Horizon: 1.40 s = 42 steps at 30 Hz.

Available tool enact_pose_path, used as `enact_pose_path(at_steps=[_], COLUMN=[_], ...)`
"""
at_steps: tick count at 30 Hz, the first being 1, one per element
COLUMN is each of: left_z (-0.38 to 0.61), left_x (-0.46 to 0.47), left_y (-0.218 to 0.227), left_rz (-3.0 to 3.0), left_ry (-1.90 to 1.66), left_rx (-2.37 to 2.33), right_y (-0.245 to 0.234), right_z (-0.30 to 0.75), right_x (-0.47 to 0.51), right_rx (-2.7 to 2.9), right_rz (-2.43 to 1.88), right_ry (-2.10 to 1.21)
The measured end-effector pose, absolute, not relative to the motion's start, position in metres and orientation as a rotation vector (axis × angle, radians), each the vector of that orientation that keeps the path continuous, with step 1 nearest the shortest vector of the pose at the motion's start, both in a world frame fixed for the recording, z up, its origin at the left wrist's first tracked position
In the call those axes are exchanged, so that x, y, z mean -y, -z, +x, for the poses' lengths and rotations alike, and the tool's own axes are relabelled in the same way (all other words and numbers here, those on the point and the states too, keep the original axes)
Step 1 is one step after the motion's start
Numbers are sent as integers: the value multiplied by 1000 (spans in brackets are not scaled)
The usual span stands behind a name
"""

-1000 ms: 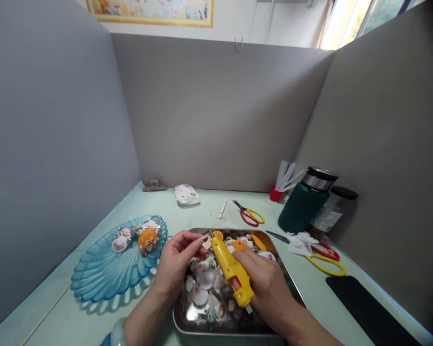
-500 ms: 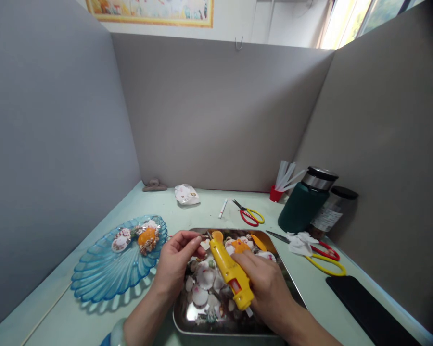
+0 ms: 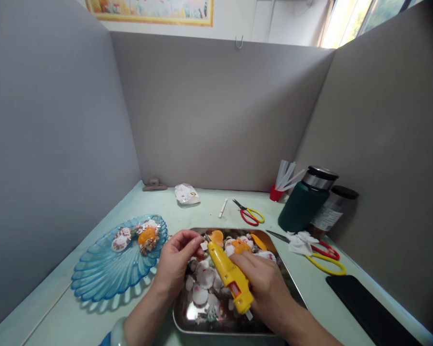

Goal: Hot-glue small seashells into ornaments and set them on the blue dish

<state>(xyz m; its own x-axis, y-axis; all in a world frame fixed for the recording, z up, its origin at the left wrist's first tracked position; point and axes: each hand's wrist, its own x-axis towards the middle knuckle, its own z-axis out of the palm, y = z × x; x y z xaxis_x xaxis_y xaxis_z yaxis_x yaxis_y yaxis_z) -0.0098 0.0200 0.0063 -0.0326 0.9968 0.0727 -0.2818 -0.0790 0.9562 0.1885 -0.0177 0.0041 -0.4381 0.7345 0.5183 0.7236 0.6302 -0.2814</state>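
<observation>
My right hand [image 3: 265, 281] is wrapped round a yellow hot glue gun [image 3: 229, 276], its nozzle tilted up and to the left. A clear glue stick end shows at its rear. Close to the nozzle tip, my left hand [image 3: 178, 257] pinches a small whitish piece [image 3: 204, 245], mostly hidden by the fingers; its kind is unclear. Both hands are over a metal tray [image 3: 182, 327] that holds white seashells [image 3: 201, 295], an orange starfish [image 3: 241, 246] and other small shells. A blue scallop-shaped plate [image 3: 104, 269] lies to the left, with shells and an orange piece on its far end.
Red-and-yellow scissors [image 3: 250, 215] lie behind the tray. Another pair [image 3: 326, 262], with crumpled tissue [image 3: 302, 242], lies right of it. A green bottle [image 3: 303, 206], a jar [image 3: 334, 211], a red cup of glue sticks [image 3: 276, 193] and a black phone-like slab [image 3: 368, 307] stand or lie rightward. Grey partitions enclose the table.
The glue gun's nozzle has shifted slightly left and down, nearer the left fingertips. The left hand has barely moved and still pinches the whitish piece.
</observation>
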Motion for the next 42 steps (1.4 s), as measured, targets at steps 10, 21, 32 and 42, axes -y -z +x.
enact_pose_path(at_steps=[10, 21, 32, 42], left_z=[-11, -10, -10, -11], left_x=[-23, -21, -22, -23], left_y=[-5, -8, -6, -7], left_rz=[1023, 1048, 1044, 1007], left_ry=[-1409, -1379, -1371, -1422], left_rx=[-946, -956, -991, -966], right_y=[-1, -1, 0, -18], right_z=[188, 188, 188, 216], right_x=[17, 17, 17, 14], right_rx=[2276, 2263, 2291, 2233], right_rz=[-1151, -1185, -1208, -1546], right_ry=[36, 25, 40, 71])
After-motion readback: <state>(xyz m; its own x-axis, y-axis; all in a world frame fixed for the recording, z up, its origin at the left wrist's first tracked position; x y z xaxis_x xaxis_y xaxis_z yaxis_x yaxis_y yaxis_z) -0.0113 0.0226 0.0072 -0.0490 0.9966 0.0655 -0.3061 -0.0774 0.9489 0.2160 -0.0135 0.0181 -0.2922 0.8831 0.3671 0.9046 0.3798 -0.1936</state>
